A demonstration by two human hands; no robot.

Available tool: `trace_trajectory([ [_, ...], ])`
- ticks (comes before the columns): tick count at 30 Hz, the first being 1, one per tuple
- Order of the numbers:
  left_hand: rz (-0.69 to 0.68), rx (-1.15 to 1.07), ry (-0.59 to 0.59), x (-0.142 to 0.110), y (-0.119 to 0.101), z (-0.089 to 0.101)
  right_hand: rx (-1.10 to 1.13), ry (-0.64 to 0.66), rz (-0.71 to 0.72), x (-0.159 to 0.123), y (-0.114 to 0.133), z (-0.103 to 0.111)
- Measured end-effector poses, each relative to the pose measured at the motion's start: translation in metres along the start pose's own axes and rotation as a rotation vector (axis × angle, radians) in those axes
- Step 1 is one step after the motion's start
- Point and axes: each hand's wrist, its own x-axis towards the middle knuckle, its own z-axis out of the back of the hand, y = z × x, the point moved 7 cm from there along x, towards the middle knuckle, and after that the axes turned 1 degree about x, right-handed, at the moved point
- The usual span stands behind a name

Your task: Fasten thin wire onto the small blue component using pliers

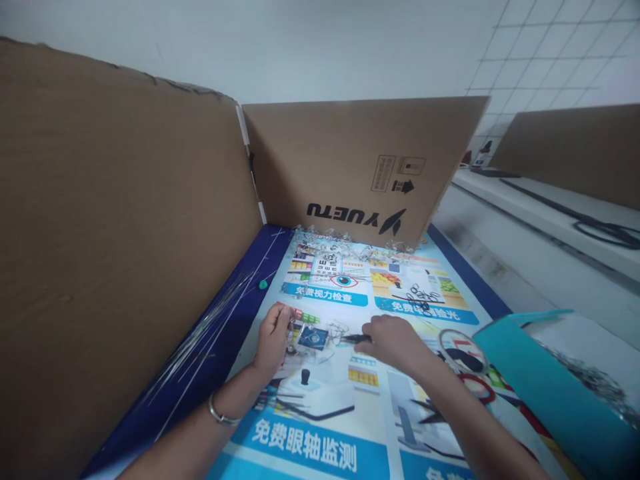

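Observation:
My right hand [393, 340] is closed around a pair of dark pliers [357, 339], whose jaws point left. Just beyond the jaws lie thin, shiny bent wire pieces [338, 331]; whether the pliers grip one of them I cannot tell. My left hand [273, 337] is pinched shut at the left of these pieces. Something thin and shiny shows at its fingertips, too small to name. Both hands are low over a printed poster sheet [330, 370] that covers the table.
Cardboard panels [340, 167] wall off the back and left. Long straight wires [200, 333] lie along the left edge. Clear bent pieces line the back panel, near black loops [423, 297]. At right are tape rolls [464, 351] and a teal box [555, 393] holding wire pieces.

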Motion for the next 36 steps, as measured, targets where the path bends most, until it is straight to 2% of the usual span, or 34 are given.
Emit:
trace_trajectory([
  [2, 0.01, -0.018, -0.01, 0.0, 0.002, 0.001, -0.018, 0.006, 0.147, -0.005, 0.019, -0.003],
  [4, 0.02, -0.022, -0.022, 0.0, 0.004, 0.002, -0.052, -0.046, 0.246, -0.009, 0.035, -0.006],
  [8, 0.022, -0.014, -0.044, 0.001, 0.007, 0.006, -0.102, -0.19, 0.272, -0.012, 0.052, -0.009],
  [11, 0.024, -0.019, -0.033, 0.001, 0.008, 0.005, -0.115, -0.221, 0.274, -0.012, 0.057, -0.011],
  [18, 0.01, -0.069, -0.011, 0.0, 0.004, 0.001, -0.136, -0.178, 0.213, -0.009, 0.059, -0.019],
  [23, 0.037, -0.128, 0.062, 0.0, 0.007, -0.004, -0.147, -0.181, 0.236, -0.008, 0.059, -0.022],
  [29, 0.132, -0.165, 0.175, 0.0, 0.015, -0.014, -0.144, -0.332, 0.274, -0.008, 0.047, -0.01],
  [33, 0.133, -0.19, 0.301, -0.003, 0.011, -0.024, -0.196, -0.463, 0.304, -0.009, 0.039, 0.004],
  [36, 0.145, -0.172, 0.388, -0.005, 0.009, -0.031, -0.233, -0.515, 0.342, -0.01, 0.039, 0.007],
])
